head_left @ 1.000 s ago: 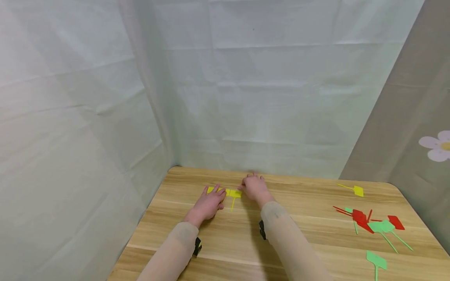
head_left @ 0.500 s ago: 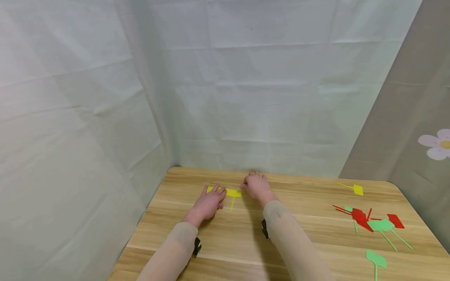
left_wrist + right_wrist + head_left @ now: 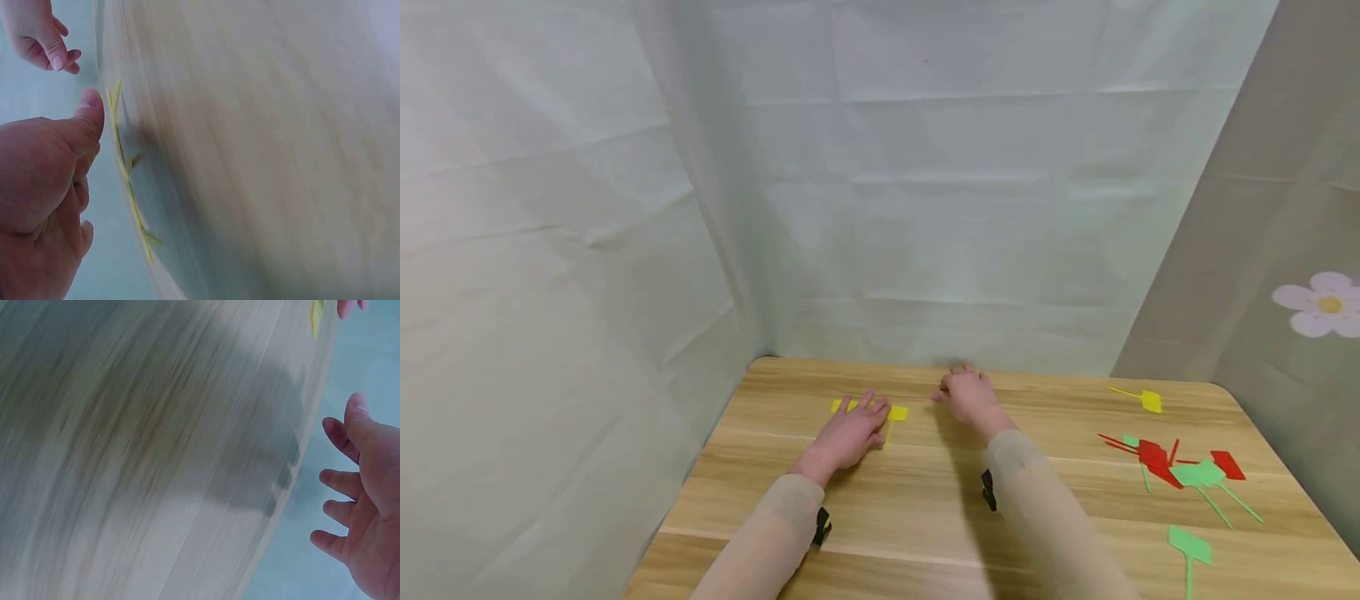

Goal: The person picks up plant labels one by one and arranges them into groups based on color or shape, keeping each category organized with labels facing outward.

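Observation:
My left hand (image 3: 852, 433) lies with spread fingers over a row of yellow tags (image 3: 898, 413) near the back of the table. The tags have flat rectangular heads and thin stems, and one stem points towards me. Part of the row is hidden under my fingers. From the left wrist view, the yellow tags (image 3: 128, 181) form a line beside the hand. My right hand (image 3: 972, 398) is a short way to the right of the row, at the back edge, holding nothing. In the right wrist view its fingers (image 3: 340, 482) are apart and loosely bent.
On the right of the wooden table (image 3: 925, 533) lie a yellow tag (image 3: 1151, 402), a pile of red tags (image 3: 1152, 454) and green tags (image 3: 1187, 475), and a separate green tag (image 3: 1190, 544). Pale cloth (image 3: 940, 208) hangs behind the table.
My right hand has moved right, away from the end of the yellow row. My left hand stays over the tags, and the head view has turned slightly to the right.

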The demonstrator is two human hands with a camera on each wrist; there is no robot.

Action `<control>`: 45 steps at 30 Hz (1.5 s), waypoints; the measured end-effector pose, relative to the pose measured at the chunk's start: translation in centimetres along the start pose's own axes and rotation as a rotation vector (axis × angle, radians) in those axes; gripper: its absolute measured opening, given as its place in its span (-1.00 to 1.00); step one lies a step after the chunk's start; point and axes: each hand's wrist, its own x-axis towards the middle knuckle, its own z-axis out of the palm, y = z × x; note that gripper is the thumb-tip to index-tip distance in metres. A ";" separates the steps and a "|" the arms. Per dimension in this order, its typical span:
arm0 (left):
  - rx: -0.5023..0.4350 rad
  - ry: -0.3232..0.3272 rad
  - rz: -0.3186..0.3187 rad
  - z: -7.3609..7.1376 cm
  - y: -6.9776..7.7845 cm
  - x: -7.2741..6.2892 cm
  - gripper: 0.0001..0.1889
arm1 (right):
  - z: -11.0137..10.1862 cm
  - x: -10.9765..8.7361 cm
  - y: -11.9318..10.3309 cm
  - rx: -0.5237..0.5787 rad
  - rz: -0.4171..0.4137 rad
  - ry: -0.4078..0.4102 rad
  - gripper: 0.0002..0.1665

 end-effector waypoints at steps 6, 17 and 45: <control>0.012 -0.035 0.014 -0.1 0.4 0.2 -0.33 | -0.4 -0.6 1.0 0.005 0.017 -0.008 -0.64; 0.081 -0.071 -0.020 0.5 0.4 0.2 -0.35 | -0.3 -0.6 1.5 0.005 0.028 -0.033 -0.58; 0.035 -0.108 -0.092 0.5 0.4 -0.7 -0.35 | -6.4 -14.5 24.5 0.241 0.810 0.137 -0.27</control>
